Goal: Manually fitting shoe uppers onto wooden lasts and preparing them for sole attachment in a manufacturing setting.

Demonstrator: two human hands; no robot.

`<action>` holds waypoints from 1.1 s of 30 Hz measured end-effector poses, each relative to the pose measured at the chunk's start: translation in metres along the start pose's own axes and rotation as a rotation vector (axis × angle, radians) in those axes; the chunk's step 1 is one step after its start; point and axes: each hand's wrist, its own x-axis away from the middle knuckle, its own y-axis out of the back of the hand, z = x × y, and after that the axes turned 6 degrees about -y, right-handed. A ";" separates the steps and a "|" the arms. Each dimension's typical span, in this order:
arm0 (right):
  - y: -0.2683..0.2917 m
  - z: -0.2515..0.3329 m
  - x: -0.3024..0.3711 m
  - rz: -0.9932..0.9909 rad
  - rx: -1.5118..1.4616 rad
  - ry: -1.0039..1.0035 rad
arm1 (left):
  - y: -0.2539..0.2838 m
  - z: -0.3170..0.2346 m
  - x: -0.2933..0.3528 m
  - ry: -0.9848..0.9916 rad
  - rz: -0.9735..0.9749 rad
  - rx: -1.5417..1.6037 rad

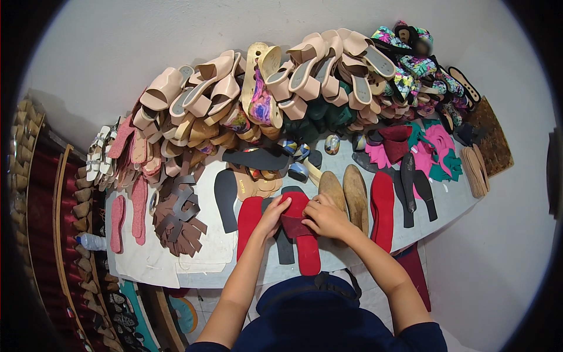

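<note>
Currently the red sandal point(308, 255) lies at the middle of the tabletop's point(205, 280) near edge, its narrow end toward the person and a darker red strap point(295, 226) across it. The left hand point(273, 216) is clamped on its left side, fingertips up by the wide end; the right hand point(326, 217) has its fingers bent and clamped on the strap's right side.

Just beside it on the left are a dark grey sole point(285, 251) and a flat red sole point(248, 218). To the right stand out two wooden lasts point(355, 193) — side by side — and another red sole point(382, 212), with black soles point(423, 196) beyond.

Toward the tabletop's left edge sit a heap of brown straps point(180, 226) and pink speckled soles point(139, 211). Beige heeled sandals point(305, 73) pile along the far edge; patterned sandals point(419, 67) crowd the far right corner — near a brown board point(495, 141).
</note>
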 end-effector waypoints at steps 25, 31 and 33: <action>0.006 0.002 -0.018 -0.072 -0.427 -0.225 | 0.003 0.016 -0.004 0.139 0.248 0.489; -0.008 -0.021 -0.022 -0.050 -0.353 -0.266 | -0.009 0.018 -0.006 0.120 0.106 0.358; -0.010 -0.025 -0.025 -0.034 -0.354 -0.260 | -0.013 0.018 -0.005 0.087 0.036 0.286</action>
